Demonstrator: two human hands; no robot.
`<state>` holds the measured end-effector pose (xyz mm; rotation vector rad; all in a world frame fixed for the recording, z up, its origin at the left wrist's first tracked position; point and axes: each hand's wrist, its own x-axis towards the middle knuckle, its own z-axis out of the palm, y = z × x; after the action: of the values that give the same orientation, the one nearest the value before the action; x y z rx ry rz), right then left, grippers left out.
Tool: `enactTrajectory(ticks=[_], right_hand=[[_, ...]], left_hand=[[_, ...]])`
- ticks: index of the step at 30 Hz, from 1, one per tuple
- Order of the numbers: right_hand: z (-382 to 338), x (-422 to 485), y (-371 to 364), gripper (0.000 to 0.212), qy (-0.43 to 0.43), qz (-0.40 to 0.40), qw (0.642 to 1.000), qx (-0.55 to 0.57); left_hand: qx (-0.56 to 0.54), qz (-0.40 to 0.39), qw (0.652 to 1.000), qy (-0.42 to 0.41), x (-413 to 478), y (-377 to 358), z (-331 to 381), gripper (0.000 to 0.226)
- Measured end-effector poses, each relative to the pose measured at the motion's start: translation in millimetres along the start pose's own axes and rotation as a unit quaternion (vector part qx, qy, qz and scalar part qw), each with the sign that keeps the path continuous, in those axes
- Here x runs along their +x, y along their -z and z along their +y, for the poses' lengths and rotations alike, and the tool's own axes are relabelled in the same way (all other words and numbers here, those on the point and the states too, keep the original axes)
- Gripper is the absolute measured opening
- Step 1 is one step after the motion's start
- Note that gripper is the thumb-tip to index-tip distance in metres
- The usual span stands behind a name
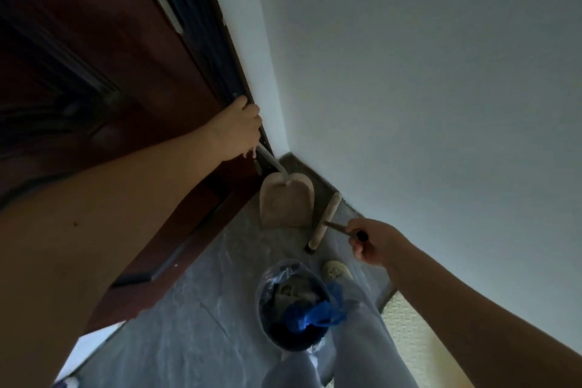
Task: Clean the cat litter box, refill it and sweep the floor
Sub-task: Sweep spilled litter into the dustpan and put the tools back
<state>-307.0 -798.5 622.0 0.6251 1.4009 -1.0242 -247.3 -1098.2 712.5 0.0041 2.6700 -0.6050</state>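
Observation:
My left hand [240, 129] grips the pale handle of a beige dustpan [286, 202], which hangs upright in the corner between the dark wooden door and the white wall. My right hand [371, 241] is closed around the thin handle of a broom, whose beige head [324, 220] stands on end just right of the dustpan, against the skirting. Below them on the grey floor stands a round bin [291, 302] lined with a clear bag, holding waste and a crumpled blue bag [315, 313]. No litter box is visible.
A dark red-brown door [104, 79] fills the left side. The white wall [425, 72] runs along the right with a dark skirting. My leg in pale jeans [356, 340] and a light slipper [336, 271] stand by the bin. A cream textured mat [409, 334] lies at right.

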Motion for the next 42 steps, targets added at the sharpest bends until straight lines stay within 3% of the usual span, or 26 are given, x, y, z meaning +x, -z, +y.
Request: enactTrajectory(ticks=[4,9,16,23,28,32,42], right_hand=[[35.2,-21.8,23.0,0.027,0.019,0.014,0.999,-0.033],[85.9,-53.9,70.0,0.026,0.053,0.042,0.995,-0.072],[179.0,-109.0,152.5,0.029,0.043,0.096,0.99,-0.094],[279.4,-153.3,228.2,0.028,0.015,0.169,0.982,-0.081],[353.1,-173.1,276.1,0.02,0.012,0.212,0.976,-0.043],[400.4,-177.1,308.9,0.007,0.02,0.225,0.972,-0.072],[489.3,-165.4,396.8,0.002,0.078,0.222,0.956,-0.178]], left_hand=[[0.128,-0.043,0.991,0.0,-39.8,13.4,24.7,0.018],[0.125,-0.01,0.992,-0.001,-76.5,27.6,49.2,0.019],[0.04,0.023,0.999,-0.008,-101.0,34.0,105.4,0.019],[-0.04,0.08,0.993,-0.077,-113.4,59.4,187.2,0.032],[-0.143,0.056,0.982,-0.111,-124.6,87.2,261.7,0.042],[-0.191,0.067,0.976,-0.086,-151.7,106.2,320.3,0.044],[-0.216,0.059,0.974,0.04,-281.6,141.0,481.9,0.041]])
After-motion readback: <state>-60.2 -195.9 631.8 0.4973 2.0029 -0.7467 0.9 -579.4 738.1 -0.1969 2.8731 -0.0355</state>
